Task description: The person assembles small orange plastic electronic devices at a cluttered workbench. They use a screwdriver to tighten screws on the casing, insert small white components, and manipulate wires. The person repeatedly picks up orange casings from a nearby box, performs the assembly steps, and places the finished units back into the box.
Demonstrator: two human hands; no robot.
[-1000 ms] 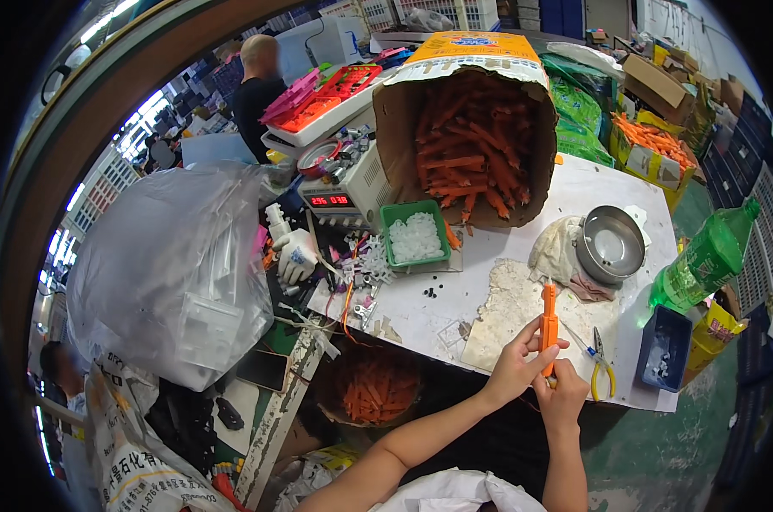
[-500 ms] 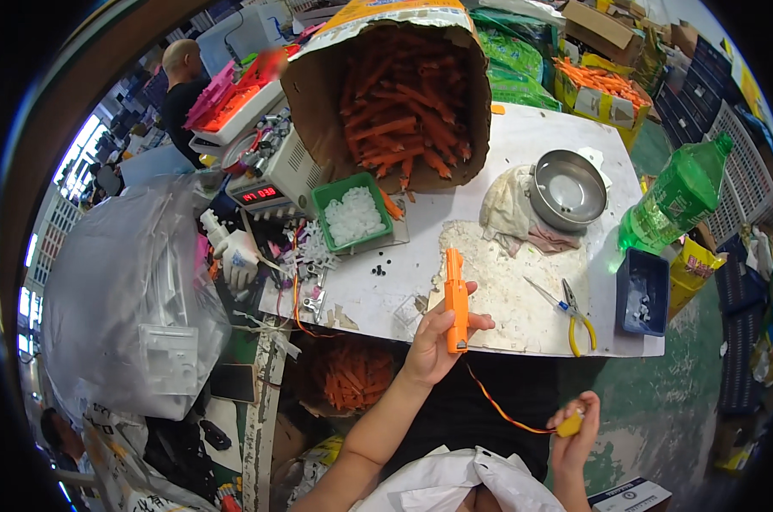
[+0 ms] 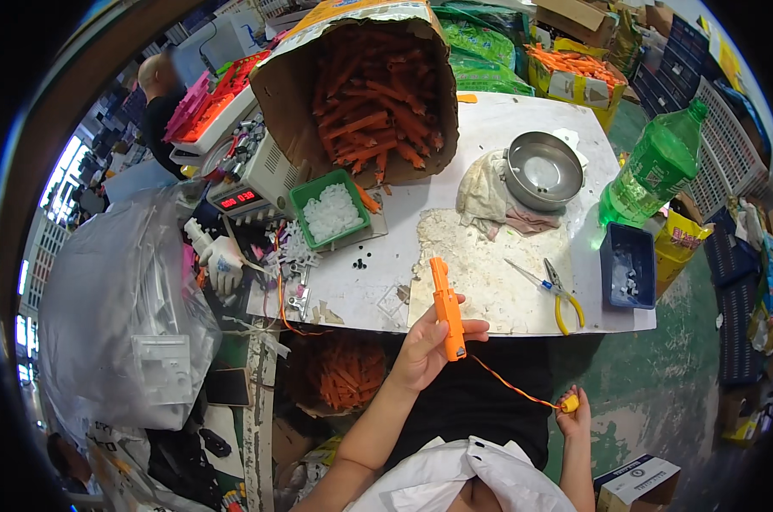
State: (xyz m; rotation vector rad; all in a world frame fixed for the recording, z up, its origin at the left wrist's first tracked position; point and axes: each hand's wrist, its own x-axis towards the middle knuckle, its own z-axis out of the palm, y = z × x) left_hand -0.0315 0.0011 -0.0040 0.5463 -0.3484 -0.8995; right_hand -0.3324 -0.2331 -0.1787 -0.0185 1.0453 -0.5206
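Note:
My left hand is closed around a slim orange plastic casing, held upright and slightly tilted above the table's front edge. Twisted red and yellow wires run from its lower end to my right hand. That hand, lower and to the right, is closed on a small yellow piece at the wires' end; its exact kind cannot be made out. Beyond the casing lies a worn, pale patch of the white tabletop. Long-nose pliers with yellow handles and a pair of tweezers rest to the right.
A large carton of orange casings lies on its side at the back. Nearby are a green tray of translucent pieces, a power supply, a metal bowl on a cloth, a green bottle and a blue bin.
The whole view has shifted slightly. My right hand has turned around the yellow piece, and the casing leans a little more to the left. The power supply's display reads differently.

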